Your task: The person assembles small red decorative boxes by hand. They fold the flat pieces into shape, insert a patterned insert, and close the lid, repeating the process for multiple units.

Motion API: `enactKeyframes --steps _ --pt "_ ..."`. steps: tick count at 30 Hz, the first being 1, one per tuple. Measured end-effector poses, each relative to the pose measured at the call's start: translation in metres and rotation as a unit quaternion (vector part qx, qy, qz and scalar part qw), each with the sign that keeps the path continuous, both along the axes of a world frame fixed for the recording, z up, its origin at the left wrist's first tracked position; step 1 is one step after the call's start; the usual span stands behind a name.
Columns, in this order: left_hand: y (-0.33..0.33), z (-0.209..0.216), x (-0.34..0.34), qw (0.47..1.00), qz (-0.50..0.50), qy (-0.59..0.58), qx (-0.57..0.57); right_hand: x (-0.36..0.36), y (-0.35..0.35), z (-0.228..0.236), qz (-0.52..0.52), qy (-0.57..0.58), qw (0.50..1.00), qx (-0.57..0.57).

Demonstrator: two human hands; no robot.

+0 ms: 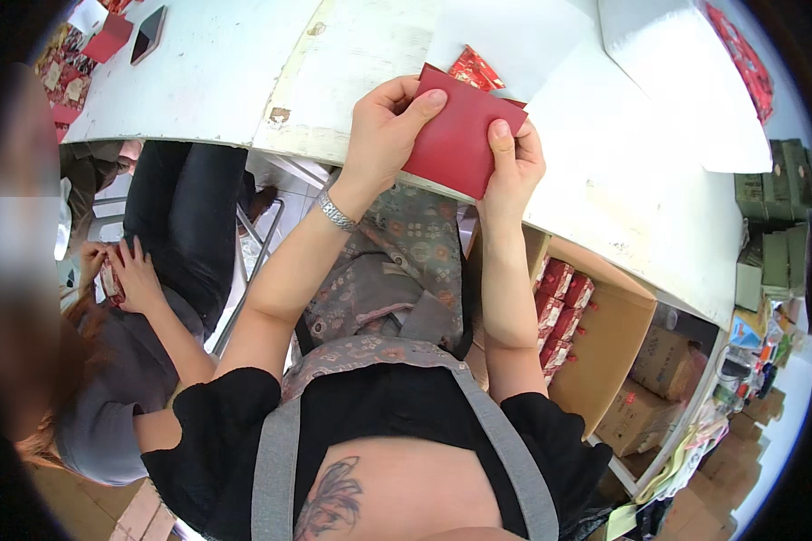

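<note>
A flat, square piece of red card (460, 129) is held up at the table's near edge, between both hands. My left hand (392, 126) pinches its left side, thumb on the face turned to me and fingers behind. My right hand (512, 162) grips the right side the same way. Another edge of red card shows behind the top, so it may be folded; its back is hidden. Just beyond it on the table lies a small red and gold patterned packet (476, 68).
On my right below the tabletop, an open cardboard box (618, 329) holds several small red boxes (557, 311). To my left a seated co-worker (140, 279) handles a red patterned item. A phone (148, 34) lies on the white table (216, 90). Green boxes (774, 189) are stacked far right.
</note>
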State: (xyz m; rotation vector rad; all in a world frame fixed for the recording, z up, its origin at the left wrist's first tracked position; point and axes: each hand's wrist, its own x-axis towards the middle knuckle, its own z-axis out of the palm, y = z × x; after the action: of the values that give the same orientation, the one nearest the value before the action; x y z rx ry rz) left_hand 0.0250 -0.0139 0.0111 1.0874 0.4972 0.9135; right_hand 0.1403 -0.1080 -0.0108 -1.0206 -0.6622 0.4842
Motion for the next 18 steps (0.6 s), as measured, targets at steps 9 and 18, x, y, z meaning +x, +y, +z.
enactKeyframes --steps 9,18 --pt "-0.007 0.000 -0.003 0.988 -0.010 0.006 0.153 0.007 -0.002 -0.001 0.024 0.124 0.992 0.022" --pt "-0.037 0.012 -0.011 0.956 0.096 0.088 0.264 0.019 -0.013 -0.013 0.138 0.184 0.968 0.102"
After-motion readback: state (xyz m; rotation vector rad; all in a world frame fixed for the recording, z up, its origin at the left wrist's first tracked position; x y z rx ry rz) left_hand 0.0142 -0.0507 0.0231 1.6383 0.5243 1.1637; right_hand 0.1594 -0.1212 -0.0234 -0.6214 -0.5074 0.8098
